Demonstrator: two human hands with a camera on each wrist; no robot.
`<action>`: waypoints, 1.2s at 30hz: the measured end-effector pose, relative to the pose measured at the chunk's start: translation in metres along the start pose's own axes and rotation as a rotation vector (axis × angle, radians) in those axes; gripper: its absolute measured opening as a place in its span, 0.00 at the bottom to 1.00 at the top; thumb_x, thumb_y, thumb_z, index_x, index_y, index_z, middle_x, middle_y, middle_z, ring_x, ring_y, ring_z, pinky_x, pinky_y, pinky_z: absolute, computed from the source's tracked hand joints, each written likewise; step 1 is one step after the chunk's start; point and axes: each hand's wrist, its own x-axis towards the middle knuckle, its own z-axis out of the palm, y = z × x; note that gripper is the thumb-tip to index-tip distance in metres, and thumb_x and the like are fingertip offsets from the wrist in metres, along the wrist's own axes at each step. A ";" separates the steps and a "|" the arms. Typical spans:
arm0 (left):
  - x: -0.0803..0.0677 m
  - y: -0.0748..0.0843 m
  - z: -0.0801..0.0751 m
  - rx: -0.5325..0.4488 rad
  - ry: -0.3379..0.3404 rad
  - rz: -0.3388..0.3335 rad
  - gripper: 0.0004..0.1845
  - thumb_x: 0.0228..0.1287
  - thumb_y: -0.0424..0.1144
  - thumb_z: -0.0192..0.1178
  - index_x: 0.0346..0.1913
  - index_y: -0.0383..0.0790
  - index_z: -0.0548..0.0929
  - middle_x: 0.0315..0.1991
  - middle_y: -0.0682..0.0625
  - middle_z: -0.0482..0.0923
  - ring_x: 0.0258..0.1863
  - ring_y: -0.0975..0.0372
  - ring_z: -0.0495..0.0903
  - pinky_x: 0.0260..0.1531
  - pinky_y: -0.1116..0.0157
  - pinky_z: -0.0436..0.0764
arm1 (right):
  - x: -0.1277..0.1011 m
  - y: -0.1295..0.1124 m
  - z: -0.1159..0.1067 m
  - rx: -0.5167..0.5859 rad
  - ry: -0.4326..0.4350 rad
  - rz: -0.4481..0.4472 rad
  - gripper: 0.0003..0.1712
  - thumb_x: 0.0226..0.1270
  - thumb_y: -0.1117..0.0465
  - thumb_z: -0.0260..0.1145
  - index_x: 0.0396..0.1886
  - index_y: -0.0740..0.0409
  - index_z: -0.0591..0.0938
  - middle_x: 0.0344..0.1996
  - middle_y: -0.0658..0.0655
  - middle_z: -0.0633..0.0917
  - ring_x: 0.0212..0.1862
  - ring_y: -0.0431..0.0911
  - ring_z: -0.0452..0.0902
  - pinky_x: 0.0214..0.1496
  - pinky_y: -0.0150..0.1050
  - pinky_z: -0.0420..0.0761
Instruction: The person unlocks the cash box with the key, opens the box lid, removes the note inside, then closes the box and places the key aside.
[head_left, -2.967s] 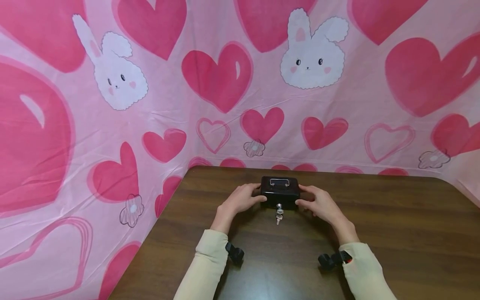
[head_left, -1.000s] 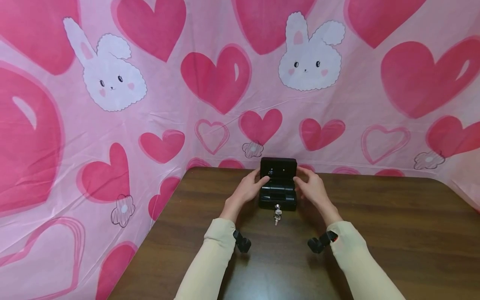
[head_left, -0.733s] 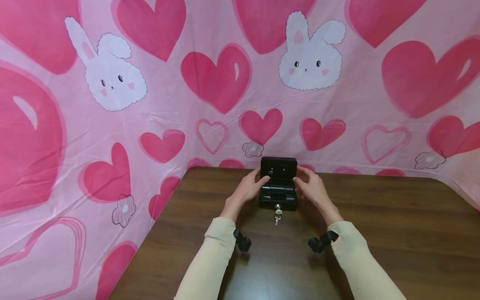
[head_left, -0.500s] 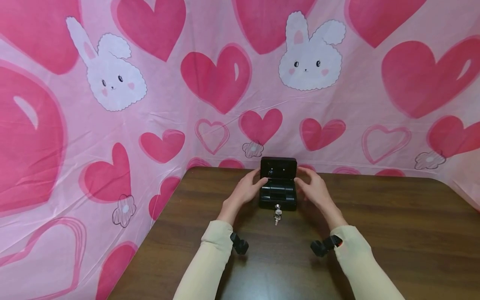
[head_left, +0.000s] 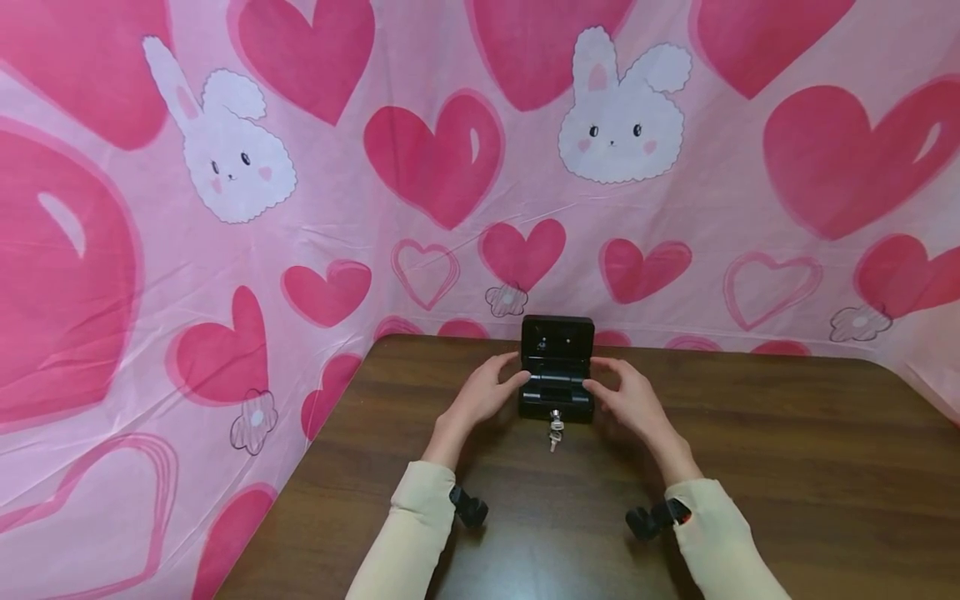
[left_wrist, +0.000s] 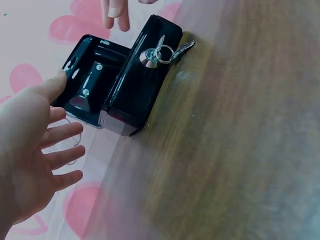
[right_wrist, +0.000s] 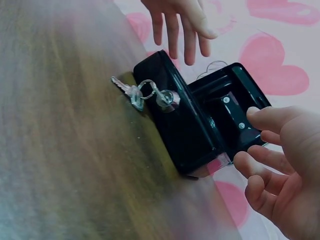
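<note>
- Here, left hand (head_left: pixel 483 393) sits just beside the left side of a small black box (head_left: pixel 557 400), fingers spread and relaxed, gripping nothing; wrist view shows the fingers (left_wrist: pixel 62 150) apart from the box wall, a slim gap btwn them.
- Right hand (head_left: pixel 628 398) mirrors it on the box's right side, fingers loosely bent, also holding nothing; in its wrist view the fingertips (right_wrist: pixel 255 162) hover near the lid edge — can't tell whether they touch.
- Box stands on the counter (head_left: pixel 787 467) near its far edge, approx. midway btwn both hands, lid (head_left: pixel 557 339) swung up and standing nearly upright at the back.
- Inside of the lid shows two small screws or rivets; box interior is dark, contents not readable.
- Front wall of the box carries a lock w/ a key (right_wrist: pixel 162 96) stuck in it; a ring w/ a second key (right_wrist: pixel 131 93) hangs from it and lies on the wood.
- Cream sleeves (head_left: pixel 420 525) cover both forearms, each w/ a black camera mount at the wrist.
- Behind the counter hangs a pink cloth (head_left: pixel 225 275) printed w/ hearts and white bunnies.
</note>
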 end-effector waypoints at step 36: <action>-0.018 -0.010 0.011 0.081 -0.107 -0.059 0.40 0.61 0.59 0.66 0.71 0.42 0.71 0.68 0.45 0.73 0.68 0.53 0.71 0.69 0.51 0.70 | -0.009 0.001 0.020 -0.114 -0.073 0.059 0.43 0.60 0.43 0.72 0.67 0.64 0.73 0.65 0.70 0.73 0.64 0.64 0.70 0.67 0.65 0.69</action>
